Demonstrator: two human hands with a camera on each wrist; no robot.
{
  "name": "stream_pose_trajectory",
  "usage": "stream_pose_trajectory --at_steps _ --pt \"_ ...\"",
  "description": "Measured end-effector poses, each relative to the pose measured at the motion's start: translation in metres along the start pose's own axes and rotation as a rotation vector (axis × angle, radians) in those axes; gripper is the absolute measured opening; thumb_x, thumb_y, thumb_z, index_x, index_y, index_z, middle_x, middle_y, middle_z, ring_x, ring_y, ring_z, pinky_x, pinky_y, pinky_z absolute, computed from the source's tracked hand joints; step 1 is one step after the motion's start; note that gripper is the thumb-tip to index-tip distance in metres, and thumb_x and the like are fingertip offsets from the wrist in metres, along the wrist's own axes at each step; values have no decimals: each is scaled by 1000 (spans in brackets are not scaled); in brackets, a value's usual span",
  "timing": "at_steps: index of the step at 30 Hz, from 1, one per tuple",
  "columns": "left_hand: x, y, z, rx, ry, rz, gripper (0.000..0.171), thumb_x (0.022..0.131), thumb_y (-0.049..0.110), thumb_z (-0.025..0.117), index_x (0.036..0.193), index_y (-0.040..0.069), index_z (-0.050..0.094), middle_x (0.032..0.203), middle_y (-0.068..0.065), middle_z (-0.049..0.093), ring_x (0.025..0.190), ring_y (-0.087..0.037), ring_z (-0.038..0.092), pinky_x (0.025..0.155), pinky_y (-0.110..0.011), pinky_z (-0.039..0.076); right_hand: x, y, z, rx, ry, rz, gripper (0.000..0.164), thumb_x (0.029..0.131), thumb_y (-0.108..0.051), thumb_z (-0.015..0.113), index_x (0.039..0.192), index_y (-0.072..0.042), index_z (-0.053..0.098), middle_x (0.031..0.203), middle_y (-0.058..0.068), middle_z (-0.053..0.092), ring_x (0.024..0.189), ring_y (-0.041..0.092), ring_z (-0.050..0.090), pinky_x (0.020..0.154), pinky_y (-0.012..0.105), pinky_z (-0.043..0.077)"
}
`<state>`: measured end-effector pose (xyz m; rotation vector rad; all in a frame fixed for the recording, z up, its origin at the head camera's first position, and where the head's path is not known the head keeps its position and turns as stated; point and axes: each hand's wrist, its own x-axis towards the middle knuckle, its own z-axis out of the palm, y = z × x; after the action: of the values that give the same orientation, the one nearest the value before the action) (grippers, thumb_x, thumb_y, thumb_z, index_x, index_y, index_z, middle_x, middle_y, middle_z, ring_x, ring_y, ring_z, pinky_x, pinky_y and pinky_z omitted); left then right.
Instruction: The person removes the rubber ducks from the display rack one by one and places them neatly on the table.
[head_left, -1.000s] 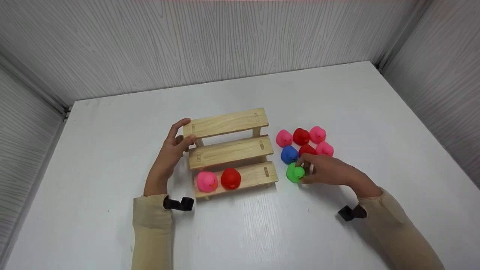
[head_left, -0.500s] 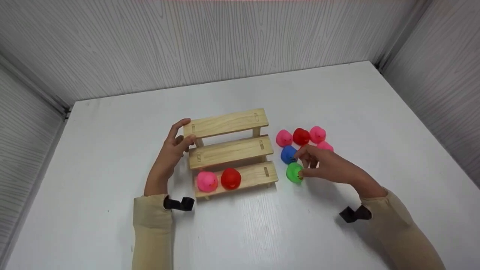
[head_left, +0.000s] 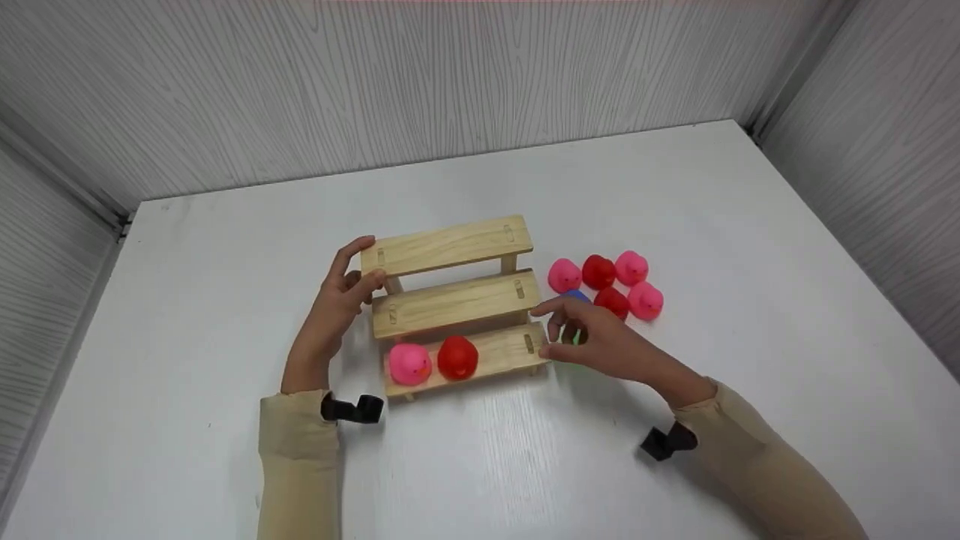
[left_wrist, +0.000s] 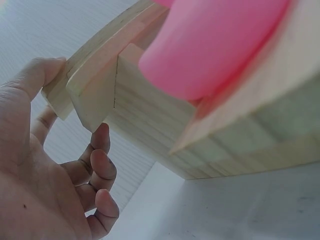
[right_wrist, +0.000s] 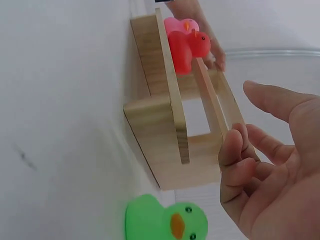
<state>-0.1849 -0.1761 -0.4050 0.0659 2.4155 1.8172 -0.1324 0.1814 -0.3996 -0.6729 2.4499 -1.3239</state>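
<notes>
My left hand [head_left: 334, 300] grips the left end of a three-step wooden display stand [head_left: 450, 247], thumb and index finger pinching the top plank. On its lowest step sit a pink rubber duck [head_left: 409, 365] and a red rubber duck [head_left: 457, 358], side by side at the left. My right hand [head_left: 607, 345] holds nothing; its fingers are relaxed and apart, the tips right at the stand's right end in the head view. Beneath that hand a green rubber duck [right_wrist: 145, 220] stands on the table, mostly hidden from the head view. A blue rubber duck [head_left: 577, 295] shows partly behind the fingers.
Right of the stand, a back pink duck [head_left: 564, 276], a back red duck [head_left: 598, 271] and another pink duck [head_left: 632, 267] form a row. Before them are a red duck [head_left: 611, 301] and a pink one [head_left: 646, 301]. Pale wood-grain walls [head_left: 450, 82] enclose the white table [head_left: 187, 322].
My right hand has left the green duck and moved left to the stand's right end, without a duck. The left hand keeps its grip. The head view has shifted slightly.
</notes>
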Motion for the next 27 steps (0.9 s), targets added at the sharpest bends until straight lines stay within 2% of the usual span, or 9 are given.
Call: stream_pose_trajectory --at_steps 4,7,19,27 --pt "0 -1 0 -1 0 -8 55 97 31 56 147 29 33 93 -5 52 81 -15 42 70 -30 28 8 -9 12 12 -42 -41 53 84 -26 76 128 -9 53 94 5 61 79 15 56 71 21 48" --pt "0 -1 0 -6 -3 -12 56 97 32 57 147 29 33 93 -6 52 82 -15 42 71 -30 28 13 -14 20 18 -60 -36 53 84 -28 75 129 -9 53 92 3 60 80 14 55 70 20 48" --pt "1 0 0 -3 1 -10 56 96 33 58 147 29 33 93 -8 52 81 -16 42 71 -31 27 26 -24 40 18 -124 -50 51 85 -23 74 129 -10 53 94 4 61 82 14 56 73 20 49" --pt "-1 1 0 -19 -3 1 53 98 29 55 146 30 34 92 -2 50 81 -16 42 72 -31 27 33 -32 57 -25 -114 -42 49 83 -21 77 126 -14 55 90 0 60 83 12 55 73 22 48"
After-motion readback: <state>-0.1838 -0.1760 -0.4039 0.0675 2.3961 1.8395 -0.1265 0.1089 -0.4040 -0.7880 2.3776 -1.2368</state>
